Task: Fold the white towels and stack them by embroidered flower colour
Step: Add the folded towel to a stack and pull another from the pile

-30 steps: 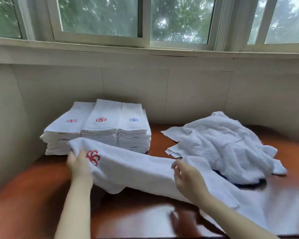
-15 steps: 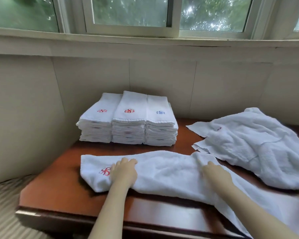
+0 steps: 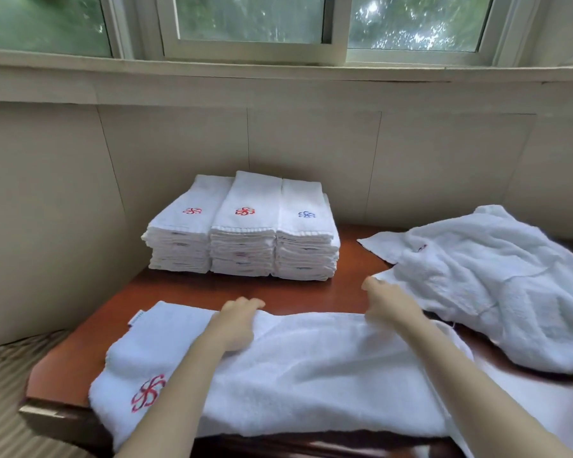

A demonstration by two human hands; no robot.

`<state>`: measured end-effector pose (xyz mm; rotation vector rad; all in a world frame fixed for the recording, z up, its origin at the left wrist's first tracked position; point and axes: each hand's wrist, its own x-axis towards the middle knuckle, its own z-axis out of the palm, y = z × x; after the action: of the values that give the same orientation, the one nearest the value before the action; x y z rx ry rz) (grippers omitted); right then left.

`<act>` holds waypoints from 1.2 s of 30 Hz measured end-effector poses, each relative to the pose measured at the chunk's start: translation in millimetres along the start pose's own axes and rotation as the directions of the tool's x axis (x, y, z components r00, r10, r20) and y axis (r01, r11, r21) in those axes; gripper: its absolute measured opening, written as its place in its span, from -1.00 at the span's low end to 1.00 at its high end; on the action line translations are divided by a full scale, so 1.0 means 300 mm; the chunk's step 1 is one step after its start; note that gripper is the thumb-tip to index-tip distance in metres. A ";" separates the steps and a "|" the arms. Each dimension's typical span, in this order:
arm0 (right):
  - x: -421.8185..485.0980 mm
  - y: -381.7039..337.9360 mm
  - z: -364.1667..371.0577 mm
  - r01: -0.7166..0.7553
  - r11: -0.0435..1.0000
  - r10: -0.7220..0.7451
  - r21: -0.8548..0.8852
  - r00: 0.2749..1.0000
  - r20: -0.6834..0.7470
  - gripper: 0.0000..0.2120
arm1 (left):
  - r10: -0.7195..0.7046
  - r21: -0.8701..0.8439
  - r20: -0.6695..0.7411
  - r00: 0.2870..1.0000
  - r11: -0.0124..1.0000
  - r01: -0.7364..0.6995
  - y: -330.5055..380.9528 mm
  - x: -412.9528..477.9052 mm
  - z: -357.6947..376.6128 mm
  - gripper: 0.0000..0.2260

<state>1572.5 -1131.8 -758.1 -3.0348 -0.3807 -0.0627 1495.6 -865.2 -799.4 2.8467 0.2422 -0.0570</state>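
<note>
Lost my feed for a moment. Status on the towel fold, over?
Left hand and right hand both grip far edge of red-flower towel. Towel lies lengthwise along table front. Unfolded towel pile close beside right hand.

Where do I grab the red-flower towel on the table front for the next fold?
Grip the red-flower towel along its far long edge, reaching over from the near side, where the left hand and right hand sit. It lies flat and lengthwise, so that straight hem probably lifts evenly.

Behind the spread towel (image 3: 311,375) sit folded stacks (image 3: 242,233), loose pile (image 3: 493,285) rightward.
</note>
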 end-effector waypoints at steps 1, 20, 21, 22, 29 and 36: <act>0.010 -0.006 0.027 -0.007 0.999 0.014 -0.053 0.990 0.142 -0.61 | 0.014 -0.011 0.070 0.997 1.000 -0.013 -0.003 0.009 0.004 -0.57; 0.125 0.185 -0.680 0.096 0.771 0.420 0.629 0.665 -0.617 -0.77 | -0.039 -0.073 -0.928 0.370 0.994 -0.078 0.027 0.002 -0.853 -0.72; 0.101 0.195 -0.677 0.162 0.745 0.396 0.647 0.674 -0.624 -0.78 | -0.081 -0.131 -0.911 0.404 0.986 -0.099 0.021 -0.021 -0.863 -0.72; 0.074 0.204 -0.662 0.222 0.735 0.344 0.641 0.693 -0.634 -0.81 | -0.106 -0.207 -0.872 0.478 0.965 -0.163 0.012 -0.047 -0.863 -0.74; -0.201 0.365 -0.427 -0.072 0.969 -0.016 0.236 0.936 0.352 -0.85 | 0.052 -0.227 0.441 0.896 0.972 0.056 -0.174 -0.297 -0.637 -0.79; -0.272 0.193 -0.106 0.042 0.982 -0.093 0.184 0.957 0.276 -0.79 | 0.042 0.072 0.265 0.963 0.995 -0.063 -0.123 -0.307 -0.162 -0.62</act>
<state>1506.9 -1210.5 -735.1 -2.8559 -0.4826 0.3856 1399.3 -831.4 -757.2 2.8803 0.1098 -0.4407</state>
